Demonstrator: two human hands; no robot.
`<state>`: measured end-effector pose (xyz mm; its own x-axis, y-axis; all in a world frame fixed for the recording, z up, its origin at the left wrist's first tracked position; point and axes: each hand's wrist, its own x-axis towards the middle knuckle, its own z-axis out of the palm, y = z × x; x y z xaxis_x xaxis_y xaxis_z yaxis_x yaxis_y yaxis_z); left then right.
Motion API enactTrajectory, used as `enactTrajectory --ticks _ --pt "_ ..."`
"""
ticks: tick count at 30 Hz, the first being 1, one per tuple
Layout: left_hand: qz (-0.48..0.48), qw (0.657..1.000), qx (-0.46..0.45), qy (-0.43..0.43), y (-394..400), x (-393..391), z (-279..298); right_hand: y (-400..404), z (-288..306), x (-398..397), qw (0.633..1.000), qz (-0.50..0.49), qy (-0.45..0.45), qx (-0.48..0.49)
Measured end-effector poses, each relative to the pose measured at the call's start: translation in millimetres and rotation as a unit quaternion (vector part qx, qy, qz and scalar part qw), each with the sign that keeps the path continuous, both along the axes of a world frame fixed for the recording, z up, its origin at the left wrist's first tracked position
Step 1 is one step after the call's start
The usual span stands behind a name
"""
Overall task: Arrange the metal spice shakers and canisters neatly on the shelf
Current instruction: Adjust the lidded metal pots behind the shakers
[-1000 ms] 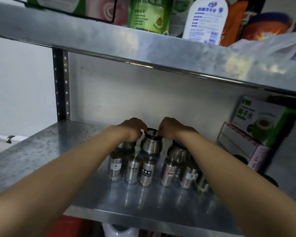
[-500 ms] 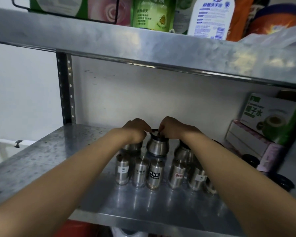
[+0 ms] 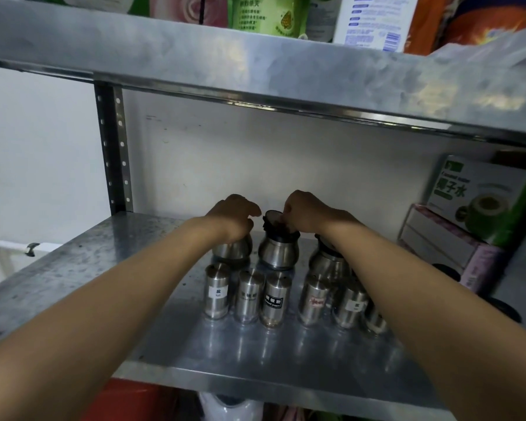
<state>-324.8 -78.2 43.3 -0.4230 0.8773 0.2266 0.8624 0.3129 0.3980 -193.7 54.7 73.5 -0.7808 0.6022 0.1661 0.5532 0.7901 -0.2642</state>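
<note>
Several labelled metal spice shakers point(image 3: 245, 296) stand in a front row on the metal shelf point(image 3: 82, 281). Behind them stand three round-bellied metal canisters. My left hand point(image 3: 234, 218) rests closed over the top of the left canister point(image 3: 232, 250). My right hand point(image 3: 305, 212) pinches the dark lid of the middle canister point(image 3: 278, 252), and the lid stands tilted up. The right canister point(image 3: 327, 264) is partly hidden behind my right forearm, as are the rightmost shakers.
A green drink carton point(image 3: 483, 202) lies on pinkish boxes point(image 3: 447, 247) at the shelf's right end, with dark round lids point(image 3: 504, 309) below them. The upper shelf point(image 3: 255, 65) carries bottles and pouches close overhead. A perforated upright point(image 3: 113, 147) stands back left.
The two hands have drawn slightly apart. The left hand settled lower on the left canister, and the middle canister's dark lid now shows tilted up under the right fingers.
</note>
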Motion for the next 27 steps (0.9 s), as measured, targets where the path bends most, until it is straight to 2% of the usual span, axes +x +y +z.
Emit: enactTrajectory --ticks 17,27 --pt "-0.048 0.999 0.018 -0.012 -3 18 5 1 -6 -7 0.997 -0.008 -0.073 0.023" --pt "-0.038 0.999 0.005 0.006 -1 20 5 4 -9 -10 0.997 -0.002 -0.07 0.023"
